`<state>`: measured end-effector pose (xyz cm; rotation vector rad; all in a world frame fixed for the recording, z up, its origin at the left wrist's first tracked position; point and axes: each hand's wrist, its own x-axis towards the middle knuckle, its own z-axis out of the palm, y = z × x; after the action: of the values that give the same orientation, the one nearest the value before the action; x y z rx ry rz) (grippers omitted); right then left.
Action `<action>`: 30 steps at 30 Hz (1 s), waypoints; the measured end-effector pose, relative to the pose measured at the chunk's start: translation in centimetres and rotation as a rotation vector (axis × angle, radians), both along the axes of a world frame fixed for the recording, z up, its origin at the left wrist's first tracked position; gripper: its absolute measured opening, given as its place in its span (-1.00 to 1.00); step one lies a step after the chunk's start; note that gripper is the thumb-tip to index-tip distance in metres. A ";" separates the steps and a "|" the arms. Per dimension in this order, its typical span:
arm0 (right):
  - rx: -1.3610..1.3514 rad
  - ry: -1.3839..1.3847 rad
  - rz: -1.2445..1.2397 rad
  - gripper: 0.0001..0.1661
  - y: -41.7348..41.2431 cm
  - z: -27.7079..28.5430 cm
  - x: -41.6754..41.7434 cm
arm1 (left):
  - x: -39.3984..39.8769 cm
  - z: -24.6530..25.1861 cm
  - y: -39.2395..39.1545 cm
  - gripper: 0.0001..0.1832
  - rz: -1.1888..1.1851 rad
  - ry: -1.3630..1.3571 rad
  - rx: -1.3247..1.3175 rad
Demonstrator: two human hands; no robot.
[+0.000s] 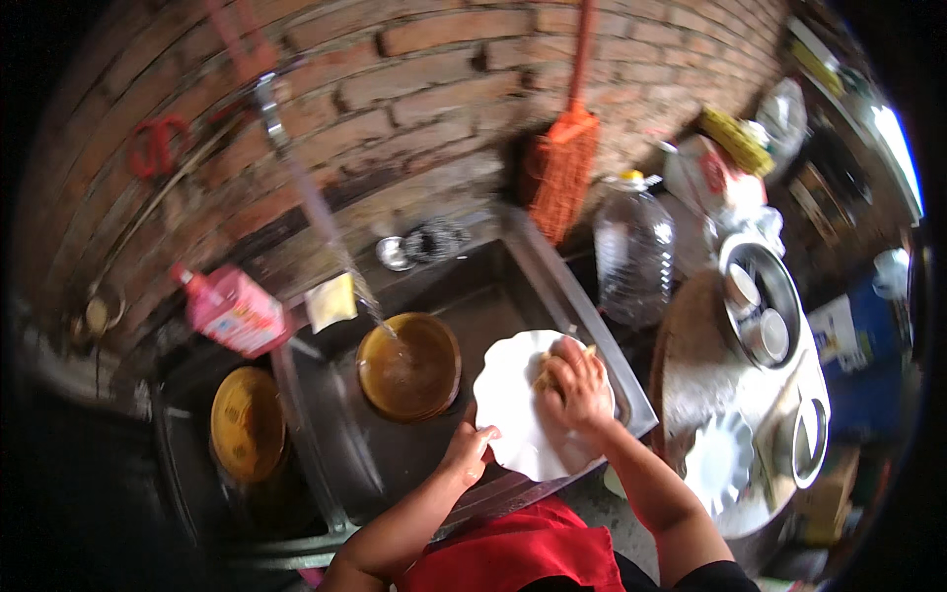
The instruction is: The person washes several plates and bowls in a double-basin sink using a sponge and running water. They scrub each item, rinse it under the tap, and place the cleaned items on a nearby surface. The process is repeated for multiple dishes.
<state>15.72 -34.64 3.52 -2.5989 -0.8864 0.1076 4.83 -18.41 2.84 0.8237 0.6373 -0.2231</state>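
Note:
A white plate with a scalloped edge point(518, 414) is tilted over the near right part of the metal sink. My left hand point(471, 449) grips its lower left rim, thumb on top. Pressed on the plate's upper right face, my right hand point(573, 385) holds a yellowish scrubbing pad or cloth point(547, 374), mostly hidden under the fingers. Water runs from the tap point(270, 111) into a stack of amber bowls or plates point(408, 366) in the larger basin. More amber dishes point(248, 423) lie in the smaller left basin.
On the sink's back ledge are a pink bottle point(238, 311), a yellow and white sponge point(331, 302) and a steel wool scourer point(436, 240). To the right stand an orange broom point(566, 163), a large clear plastic bottle point(634, 251) and a round table point(684, 362) with a scalloped dish point(719, 460) and metal basins.

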 end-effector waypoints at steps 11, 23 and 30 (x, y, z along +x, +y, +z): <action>0.348 -0.026 0.139 -0.39 22.0 -0.8 0.1 | -2.9 7.3 8.8 -0.30 0.605 -0.087 0.321; 0.330 -0.133 0.064 -0.37 29.3 0.3 0.6 | -2.5 7.1 11.4 -0.30 0.691 -0.161 0.331; 0.381 0.108 0.267 -0.36 28.0 0.1 -0.2 | -2.5 6.5 12.1 -0.31 0.658 -0.138 0.395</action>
<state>15.50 -6.68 3.61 -2.0976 -1.0912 0.1357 2.30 -6.28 9.35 0.9502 0.7991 0.5688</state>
